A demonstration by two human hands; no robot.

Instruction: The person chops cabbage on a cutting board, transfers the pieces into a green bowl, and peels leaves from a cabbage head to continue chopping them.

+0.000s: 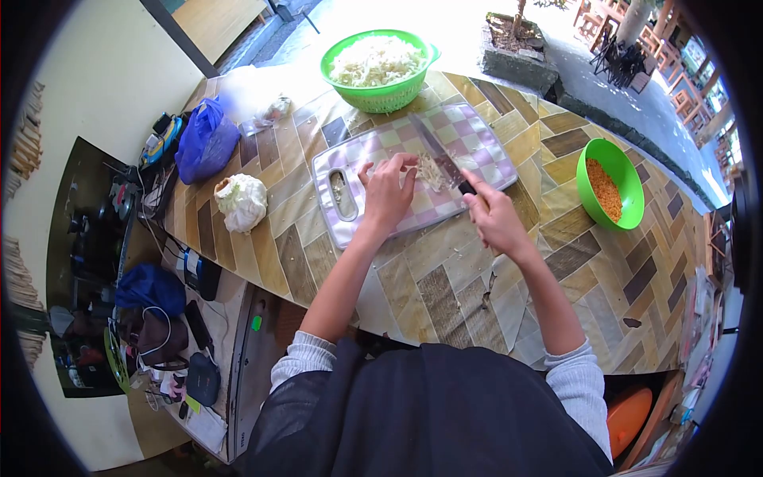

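Observation:
My right hand (494, 213) is closed around the black handle of a kitchen knife (433, 147). Its blade points away from me and to the left, over a pink-and-white checkered cutting board (485, 143). Shredded pale cabbage (433, 173) lies on the board beside the blade. To the left of these shreds is my left hand (388, 189), its fingers apart and bent, with nothing visible in them. A pale cabbage head (241, 203) with a browned cut end sits on the table left of the board.
Behind the board, a green colander (381, 97) holds a heap of pale shreds. A green bowl (592, 203) with orange crumbly food stands at right on the patterned table (445, 302). A blue plastic bag (205, 143) is at left. An orange round object (629, 417) shows below the table.

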